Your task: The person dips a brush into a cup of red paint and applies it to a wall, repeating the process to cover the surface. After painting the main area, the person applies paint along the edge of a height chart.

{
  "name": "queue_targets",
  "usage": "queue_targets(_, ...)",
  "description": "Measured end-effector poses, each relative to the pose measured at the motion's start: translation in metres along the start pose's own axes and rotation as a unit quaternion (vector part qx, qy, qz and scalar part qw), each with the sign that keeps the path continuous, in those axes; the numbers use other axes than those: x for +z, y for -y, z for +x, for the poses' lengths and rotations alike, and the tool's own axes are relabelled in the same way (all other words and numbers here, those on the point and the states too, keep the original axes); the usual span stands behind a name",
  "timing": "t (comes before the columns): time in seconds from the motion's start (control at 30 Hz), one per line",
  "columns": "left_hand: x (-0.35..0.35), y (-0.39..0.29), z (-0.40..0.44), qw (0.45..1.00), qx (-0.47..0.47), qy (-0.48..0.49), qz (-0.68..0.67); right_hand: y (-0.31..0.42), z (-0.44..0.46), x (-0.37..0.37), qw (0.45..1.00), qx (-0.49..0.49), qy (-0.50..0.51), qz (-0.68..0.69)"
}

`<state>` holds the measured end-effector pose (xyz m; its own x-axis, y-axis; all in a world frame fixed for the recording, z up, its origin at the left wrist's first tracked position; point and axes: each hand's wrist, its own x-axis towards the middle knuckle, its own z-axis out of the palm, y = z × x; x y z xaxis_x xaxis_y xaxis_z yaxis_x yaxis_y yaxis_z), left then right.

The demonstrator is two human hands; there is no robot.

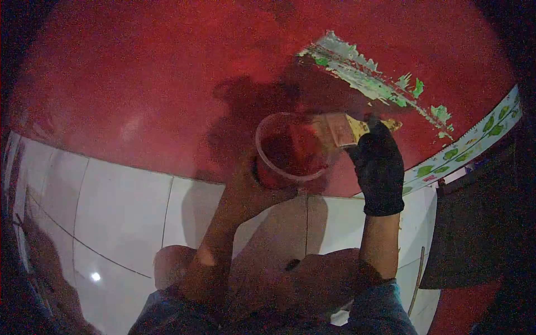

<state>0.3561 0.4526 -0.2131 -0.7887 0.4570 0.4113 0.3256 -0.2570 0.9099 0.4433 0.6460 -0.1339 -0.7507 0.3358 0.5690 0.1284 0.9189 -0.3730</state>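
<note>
The red surface (151, 89) is stretching leftward, meeting white tiles (123, 206) at its near edge; a leaf-patterned strip (469, 146) is bordering its right. The left hand (245, 183) is gripping 1 round, translucent cup (290, 148); the black-gloved right hand (381, 156) is holding 1 flat brush (341, 130), bristles (319, 129) at the rim (304, 178), near a ragged, flaking patch (363, 77).

From my remote station I watched through one camera on the person's head, which looked forward and steeply down. It sat near enough that the left hand (245, 181) and right hand (379, 159) fell around mid-frame, with the sleeves (379, 310) at the bottom edge. The red surface (156, 84) spanned the top, and the wide view bowed the white tiles (123, 201).
</note>
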Motion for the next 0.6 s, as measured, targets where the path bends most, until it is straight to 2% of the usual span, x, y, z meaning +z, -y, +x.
queue_targets(0.1, -0.002, -0.004, 0.003, 1.000, -0.006, 0.006, 0.011, 0.004, 0.000, -0.002, 0.998, -0.039, -0.006, 0.042)
queue_targets(0.17, 0.001, -0.004, 0.005, 1.000, 0.006, -0.006, 0.010, -0.004, 0.000, -0.002, 0.991, -0.110, -0.014, -0.074)
queue_targets(0.3, 0.009, -0.012, 0.007, 0.998, 0.006, -0.052, 0.020, 0.007, 0.001, -0.001, 0.997, -0.074, 0.002, -0.029)
queue_targets(0.37, 0.009, -0.019, 0.012, 0.999, 0.020, -0.043, 0.020, 0.006, 0.005, 0.006, 0.992, -0.022, -0.070, 0.102)
queue_targets(0.4, 0.010, -0.021, 0.014, 0.999, 0.031, -0.035, 0.021, 0.008, 0.008, 0.003, 0.992, -0.022, -0.071, 0.101)
queue_targets(0.43, 0.011, -0.019, 0.016, 0.999, 0.032, -0.035, 0.020, 0.013, 0.012, -0.002, 0.987, -0.087, -0.131, -0.020)
queue_targets(0.47, 0.012, -0.016, 0.017, 0.999, 0.024, -0.031, 0.004, 0.016, 0.016, -0.006, 0.960, -0.150, -0.188, -0.141)
queue_targets(0.6, 0.011, -0.011, 0.016, 1.000, 0.001, -0.011, -0.006, 0.030, 0.034, -0.012, 0.969, -0.108, -0.203, -0.092)
